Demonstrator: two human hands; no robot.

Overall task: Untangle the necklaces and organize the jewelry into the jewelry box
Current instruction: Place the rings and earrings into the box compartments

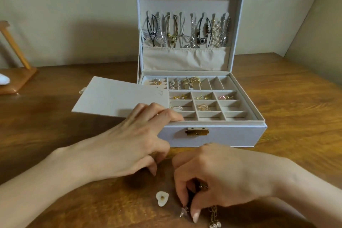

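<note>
A brown wooden tabletop carries a pale grey fabric-covered rectangular jewelry box, open, with its upright lid against the wall. Inside the lid a row of assorted necklaces hangs from hooks, their ends dropping into a gathered beige pocket. A flat beige rectangular panel lies tilted over the box's left part and juts out past its left side. To the right of the panel the box's divided tray shows gold pieces in the rear slots and small earrings in several square cells; the front cells look bare. Far to the box's left stands an orange-brown wooden stand. The left hand lies on the box's front-left corner, fingers bent over the rim where the panel ends, thumb pointing down before the front wall; whether it grips anything cannot be told. The right hand is in front of the box, below its brass clasp, its fingers curled round a dark item with a brass-coloured fitting, its fingertips down on the tabletop at a small translucent trinket. A thin gold chain ending in pearly beads trails out from under this hand. Just left of it, also in front of the box, lies a cream heart-shaped piece.
</note>
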